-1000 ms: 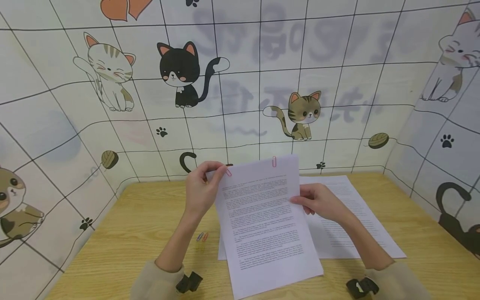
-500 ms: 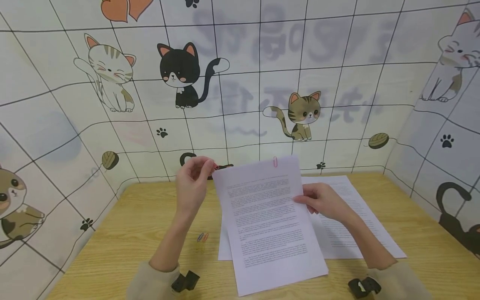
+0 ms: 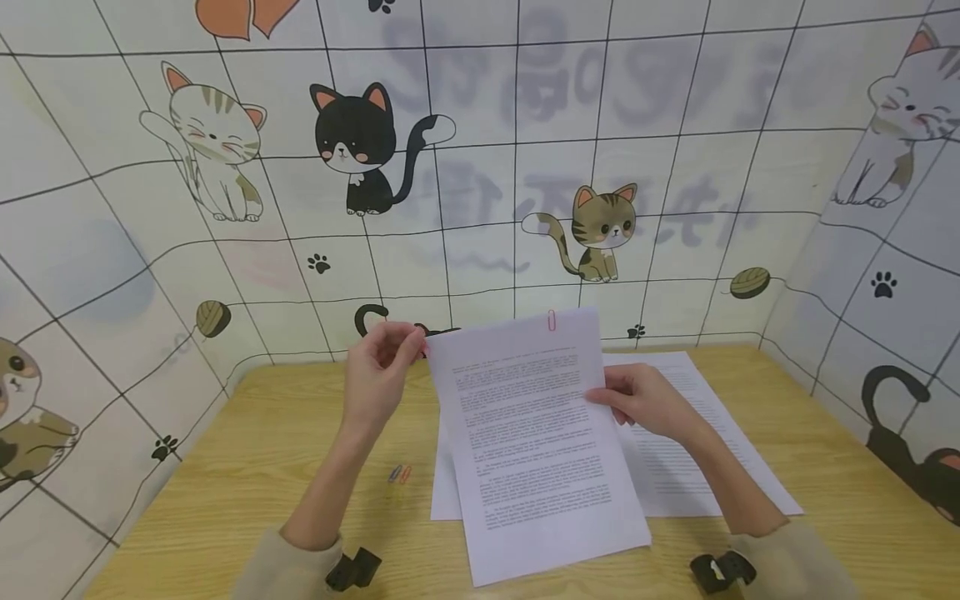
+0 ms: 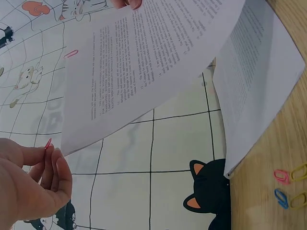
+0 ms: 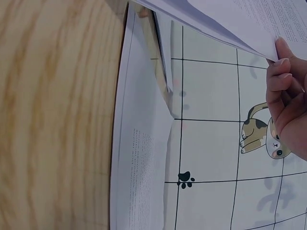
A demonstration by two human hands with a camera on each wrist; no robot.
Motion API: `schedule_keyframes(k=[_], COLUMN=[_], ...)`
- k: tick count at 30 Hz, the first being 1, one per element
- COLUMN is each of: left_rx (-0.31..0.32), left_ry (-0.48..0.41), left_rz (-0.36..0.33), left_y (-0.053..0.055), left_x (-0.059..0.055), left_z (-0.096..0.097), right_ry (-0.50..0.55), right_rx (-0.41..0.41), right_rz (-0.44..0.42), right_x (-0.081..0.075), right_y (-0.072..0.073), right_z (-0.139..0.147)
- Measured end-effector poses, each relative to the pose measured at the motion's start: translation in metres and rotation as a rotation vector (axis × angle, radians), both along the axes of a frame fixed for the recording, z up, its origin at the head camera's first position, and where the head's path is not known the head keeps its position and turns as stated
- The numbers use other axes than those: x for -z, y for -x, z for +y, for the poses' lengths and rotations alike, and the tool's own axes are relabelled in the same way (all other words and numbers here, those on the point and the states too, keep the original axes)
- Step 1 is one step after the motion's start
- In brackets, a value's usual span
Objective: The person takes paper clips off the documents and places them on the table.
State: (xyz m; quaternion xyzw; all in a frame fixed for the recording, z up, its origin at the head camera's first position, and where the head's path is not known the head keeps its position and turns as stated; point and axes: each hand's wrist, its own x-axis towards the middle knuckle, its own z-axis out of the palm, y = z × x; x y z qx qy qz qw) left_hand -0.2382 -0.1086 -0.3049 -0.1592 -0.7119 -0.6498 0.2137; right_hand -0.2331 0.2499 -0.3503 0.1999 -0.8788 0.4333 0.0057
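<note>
My right hand (image 3: 647, 402) pinches the right edge of several printed sheets (image 3: 536, 433), thumb in front, and holds them tilted up above the table. On their top edge, toward the right, sits a pink paper clip (image 3: 552, 321). My left hand (image 3: 377, 367) is at the top left corner of the sheets, pinching a second, red-pink paper clip (image 4: 48, 143) between thumb and fingertips. In the left wrist view that clip stands just off the corner, apart from the paper. The right wrist view shows my right thumb (image 5: 283, 48) on the printed face.
More printed paper (image 3: 678, 450) lies on the wooden table (image 3: 247, 467) behind and right of the held sheets. Loose clips, a blue one (image 4: 281, 198), a pink one (image 4: 281, 176) and yellow ones (image 4: 298, 201), lie left of the paper. A cat-patterned wall covering (image 3: 480, 167) encloses the table's back and sides.
The left clip was on the sheets' top left edge a second ago; my left hand has drawn it off leftward, then come back close to the corner. My right hand keeps its grip.
</note>
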Motion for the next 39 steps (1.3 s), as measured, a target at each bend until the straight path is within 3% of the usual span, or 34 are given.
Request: schedule_keyframes(k=[9,15,19,25,39], left_rx=[-0.017,-0.014,-0.015,0.027,0.087], left_ry=[0.149,0.263,0.352,0.48,0.617], left_rz=[-0.089,-0.103,-0.149,-0.224,-0.289], left_y=[-0.002,0.001,0.002,0.0,0.005], left_x=[0.013,0.027,0.037,0.047,0.066], left_z=[-0.014,-0.024,-0.03,-0.038,-0.057], right_ry=[0.002,0.002,0.009,0.011,0.009], right_rx=[0.001,0.004,0.007,0.011,0.008], right_rz=[0.007,0.007,-0.002,-0.011,-0.007], right_x=[0.001,0.002,0.001,0.001,0.003], right_y=[0.0,0.001,0.0,0.0,0.0], right_z=[0.0,0.001,0.001,0.0,0.0])
